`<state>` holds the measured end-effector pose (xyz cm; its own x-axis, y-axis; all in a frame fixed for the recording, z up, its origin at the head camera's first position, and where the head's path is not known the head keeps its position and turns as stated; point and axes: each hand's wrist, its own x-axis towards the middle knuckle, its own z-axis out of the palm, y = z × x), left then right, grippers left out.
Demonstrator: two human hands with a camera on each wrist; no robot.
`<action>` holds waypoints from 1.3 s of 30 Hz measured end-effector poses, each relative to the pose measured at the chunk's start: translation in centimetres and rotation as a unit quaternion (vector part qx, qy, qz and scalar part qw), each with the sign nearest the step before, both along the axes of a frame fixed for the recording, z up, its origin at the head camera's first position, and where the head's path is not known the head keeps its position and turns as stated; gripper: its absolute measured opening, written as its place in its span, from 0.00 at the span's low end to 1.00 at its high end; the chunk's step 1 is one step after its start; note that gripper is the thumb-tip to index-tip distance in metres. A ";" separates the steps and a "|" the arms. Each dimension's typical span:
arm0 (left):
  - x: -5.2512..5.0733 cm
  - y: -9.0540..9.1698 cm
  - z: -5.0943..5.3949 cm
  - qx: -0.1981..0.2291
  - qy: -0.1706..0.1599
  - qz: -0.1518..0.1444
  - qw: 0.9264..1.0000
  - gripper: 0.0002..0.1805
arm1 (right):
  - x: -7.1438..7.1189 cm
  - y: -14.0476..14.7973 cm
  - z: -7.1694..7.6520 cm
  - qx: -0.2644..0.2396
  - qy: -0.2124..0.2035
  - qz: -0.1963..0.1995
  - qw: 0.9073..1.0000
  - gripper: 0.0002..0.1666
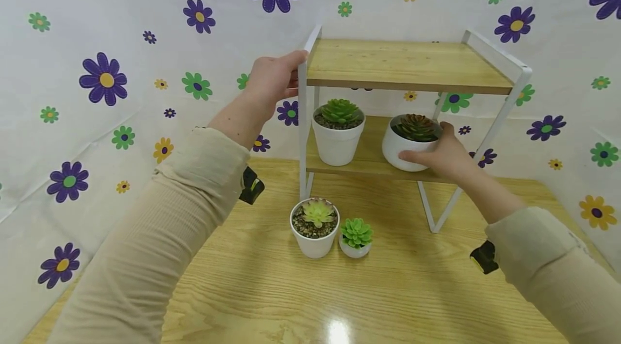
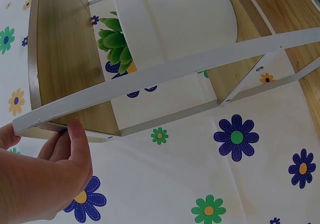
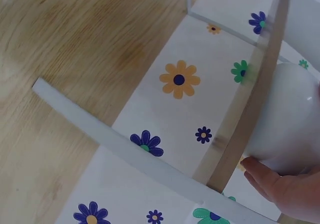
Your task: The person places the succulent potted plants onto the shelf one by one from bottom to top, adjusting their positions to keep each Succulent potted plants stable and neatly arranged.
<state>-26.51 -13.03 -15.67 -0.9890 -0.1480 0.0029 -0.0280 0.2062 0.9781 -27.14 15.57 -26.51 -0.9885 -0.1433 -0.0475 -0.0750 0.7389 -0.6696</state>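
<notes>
At the upper left corner of a two-tier wooden shelf [image 1: 407,61], my left hand [image 1: 271,80] grips the white metal frame [image 2: 150,78]. My right hand [image 1: 448,152] holds a round white pot with a dark reddish-green succulent [image 1: 415,127] at the right of the lower board. The thumb lies across the pot's front and the other fingers are behind it. In the right wrist view, the smooth pot [image 3: 287,119] is beside the board's edge; whether its base touches the board, I cannot tell. A taller white pot with a green succulent [image 1: 338,139] stands on the lower board's left.
On the wooden table [image 1: 271,290], a white pot with a pale succulent [image 1: 315,231] stands in front of the shelf's left side. Just right of it is a small potted green succulent [image 1: 356,236]. A flower-print cloth [image 1: 160,15] hangs behind the shelf.
</notes>
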 end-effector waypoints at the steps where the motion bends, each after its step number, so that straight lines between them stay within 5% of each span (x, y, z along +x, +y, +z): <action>1: 0.0 0.0 0.0 -0.001 0.000 0.000 1.000 0.23 | 0.0 0.0 -0.2 0.005 0.008 -0.001 1.000 0.69; 9: 0.1 0.1 0.0 0.000 0.001 0.002 1.000 0.23 | 1.1 0.3 -0.9 0.007 0.035 0.015 0.999 0.71; 25: 0.2 0.0 -0.1 0.001 0.005 -0.003 1.000 0.23 | 7.5 0.3 -3.8 0.029 0.092 0.027 0.995 0.58; 30: 0.1 0.0 -0.1 0.000 0.002 0.002 1.000 0.23 | 8.3 -0.1 -5.2 0.048 0.116 0.051 0.991 0.49; 39: 0.1 0.1 0.0 0.005 0.000 0.005 1.000 0.23 | 8.9 -1.5 -8.1 0.061 0.094 0.098 0.989 0.44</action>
